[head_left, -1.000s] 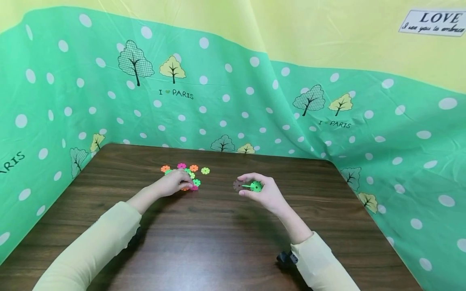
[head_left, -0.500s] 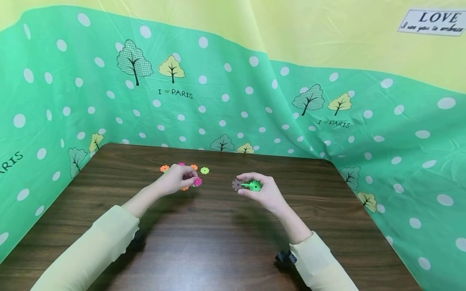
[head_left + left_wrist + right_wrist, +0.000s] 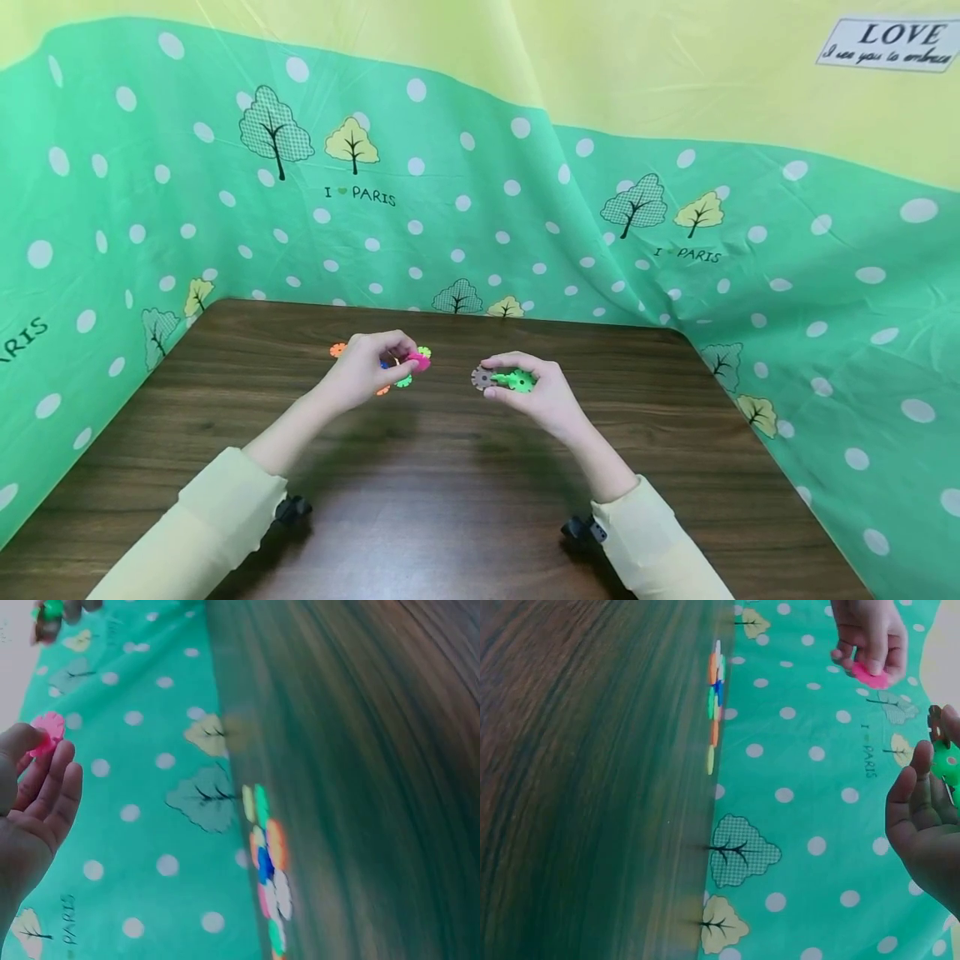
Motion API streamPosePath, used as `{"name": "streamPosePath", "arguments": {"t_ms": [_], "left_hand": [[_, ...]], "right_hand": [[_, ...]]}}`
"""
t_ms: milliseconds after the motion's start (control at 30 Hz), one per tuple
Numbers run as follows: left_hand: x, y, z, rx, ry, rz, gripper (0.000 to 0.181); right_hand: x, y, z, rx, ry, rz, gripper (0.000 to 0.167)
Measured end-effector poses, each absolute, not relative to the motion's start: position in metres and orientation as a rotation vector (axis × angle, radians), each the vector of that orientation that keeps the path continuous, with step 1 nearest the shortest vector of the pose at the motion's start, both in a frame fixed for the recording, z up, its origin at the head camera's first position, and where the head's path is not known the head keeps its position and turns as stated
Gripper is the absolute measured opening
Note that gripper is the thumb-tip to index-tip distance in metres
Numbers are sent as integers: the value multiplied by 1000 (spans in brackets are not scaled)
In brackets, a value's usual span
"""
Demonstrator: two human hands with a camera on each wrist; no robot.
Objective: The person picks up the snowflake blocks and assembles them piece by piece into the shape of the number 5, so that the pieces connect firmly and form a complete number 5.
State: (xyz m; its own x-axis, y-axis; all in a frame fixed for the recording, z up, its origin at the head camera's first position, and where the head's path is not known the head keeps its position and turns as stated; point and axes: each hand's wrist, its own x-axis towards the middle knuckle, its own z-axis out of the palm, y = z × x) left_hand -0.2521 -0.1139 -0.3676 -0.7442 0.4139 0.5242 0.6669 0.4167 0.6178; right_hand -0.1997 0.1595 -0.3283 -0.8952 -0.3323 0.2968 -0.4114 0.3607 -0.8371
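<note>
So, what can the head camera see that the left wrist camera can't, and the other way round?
Only the head view: the LOVE sign, the left sleeve and the right sleeve.

Only the left wrist view: the palm side of the left hand.

Both: the pink piece in the left hand, the green piece in the right hand, the colourful pile, partly hidden in the head view, the brown table and the spotted cloth.
</note>
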Motion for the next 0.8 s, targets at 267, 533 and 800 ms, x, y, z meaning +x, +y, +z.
{"name": "streamPosePath", "arguments": {"t_ms": [267, 533, 800], "left_hand": [[-235, -99, -357, -986, -2247, -1291, 9], [-221, -86, -355, -1035, -2155, -1295, 10], [-213, -75, -359, -994, -2139, -1327, 8]], "right_hand": [[-199, 154, -326, 742, -2508, 1601, 29], [-195, 149, -321, 783, -2505, 1563, 28], [-194, 146, -321, 864, -2482, 1528, 28]]}}
